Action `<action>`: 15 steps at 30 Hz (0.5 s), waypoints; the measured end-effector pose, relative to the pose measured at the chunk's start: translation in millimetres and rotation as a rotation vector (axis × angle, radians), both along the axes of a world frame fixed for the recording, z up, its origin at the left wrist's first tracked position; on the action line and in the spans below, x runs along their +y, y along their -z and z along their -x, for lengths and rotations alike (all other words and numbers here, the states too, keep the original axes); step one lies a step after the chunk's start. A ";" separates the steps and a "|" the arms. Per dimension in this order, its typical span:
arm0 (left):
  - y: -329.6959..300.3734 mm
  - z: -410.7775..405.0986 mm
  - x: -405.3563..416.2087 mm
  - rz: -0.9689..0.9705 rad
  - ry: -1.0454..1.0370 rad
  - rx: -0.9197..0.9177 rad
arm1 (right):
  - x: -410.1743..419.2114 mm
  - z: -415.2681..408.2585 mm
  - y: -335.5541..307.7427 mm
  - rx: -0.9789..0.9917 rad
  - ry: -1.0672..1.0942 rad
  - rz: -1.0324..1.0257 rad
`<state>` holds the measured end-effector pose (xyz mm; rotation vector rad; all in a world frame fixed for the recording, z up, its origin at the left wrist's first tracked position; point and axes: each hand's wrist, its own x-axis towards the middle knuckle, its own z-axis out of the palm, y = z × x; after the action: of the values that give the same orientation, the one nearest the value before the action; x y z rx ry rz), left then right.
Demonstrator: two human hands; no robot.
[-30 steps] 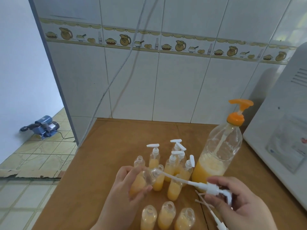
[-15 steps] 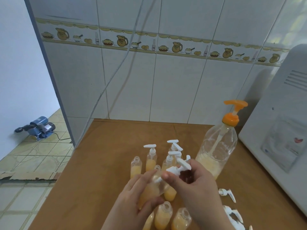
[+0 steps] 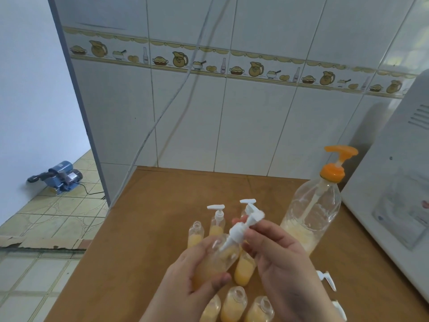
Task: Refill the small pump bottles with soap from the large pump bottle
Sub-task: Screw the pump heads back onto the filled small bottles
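Gripping a small bottle (image 3: 217, 257) tilted to the right above the near middle of the table (image 3: 151, 228), the left hand (image 3: 195, 282) wraps its fingers and thumb round the bottle's soap-filled body. The right hand (image 3: 276, 259) pinches a white pump cap (image 3: 241, 227) at the bottle's neck, and the cap's thin tube runs down into the opening. The pump's nozzle points up and to the right.

Behind the hands, toward the middle of the table, a capless small bottle (image 3: 195, 233) stands just beside a capped bottle (image 3: 217, 220), and another white pump top (image 3: 248, 202) shows behind the held cap. Under the hands a further filled bottle (image 3: 243, 268) stands upright. Along the near edge three open bottles (image 3: 234, 303) hold yellow soap.

The large bottle (image 3: 311, 217) with the orange pump (image 3: 334, 168) stands toward the right edge of the table, its soap lying low in the bottom. Loose white pump caps (image 3: 326, 278) lie near the near right corner. A white appliance (image 3: 394, 194) fills the right side. On the floor tiles at the left sits a blue water pump (image 3: 61, 176), and a cable (image 3: 167, 108) hangs down the tiled wall.
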<state>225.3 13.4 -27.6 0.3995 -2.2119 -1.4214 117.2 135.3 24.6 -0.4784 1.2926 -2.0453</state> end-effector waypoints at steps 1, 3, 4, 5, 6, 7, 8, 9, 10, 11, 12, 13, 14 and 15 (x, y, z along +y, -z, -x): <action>-0.7 -0.1 0.4 0.006 0.022 -0.008 | -0.9 1.0 0.6 -0.004 0.023 -0.022; -1.3 -0.2 3.0 -0.010 0.043 -0.031 | -1.3 2.1 -0.2 0.005 0.034 -0.050; -1.0 -0.3 3.8 -0.030 0.039 -0.038 | -1.5 2.9 -0.6 0.004 0.018 -0.043; -0.6 -0.6 3.7 -0.053 0.032 -0.039 | -1.4 3.9 -0.2 -0.013 0.000 -0.019; -1.2 -1.0 3.2 -0.074 0.031 -0.037 | -1.2 4.6 0.5 -0.047 -0.005 0.013; -1.7 -1.0 2.4 -0.083 0.035 -0.032 | -1.3 6.4 3.6 -0.074 0.009 0.037; -1.7 -1.0 1.5 -0.078 0.042 -0.030 | -1.2 7.5 6.6 -0.073 0.039 0.035; -1.1 -0.7 1.1 -0.069 0.047 -0.034 | -0.9 8.0 9.2 -0.042 0.065 0.013; -1.3 -0.6 1.5 -0.069 0.048 -0.038 | -0.7 7.9 10.2 -0.003 0.067 -0.011; -1.9 -0.3 2.3 -0.079 0.046 -0.043 | -0.5 8.1 10.4 0.026 0.042 -0.021; -2.5 0.1 3.1 -0.083 0.046 -0.051 | 0.2 7.6 9.1 0.036 0.001 -0.018; -3.5 0.9 3.8 -0.079 0.044 -0.059 | 0.8 6.9 7.0 0.026 -0.035 -0.003; -4.6 1.3 4.3 -0.076 0.040 -0.065 | 0.9 6.2 5.4 0.015 -0.044 0.008; -5.1 1.5 4.4 -0.075 0.038 -0.069 | 0.5 5.6 5.8 0.022 -0.021 -0.002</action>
<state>223.8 17.8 -22.5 0.4409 -2.2367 -1.5362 111.7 135.8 18.8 -0.5122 1.2975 -2.0265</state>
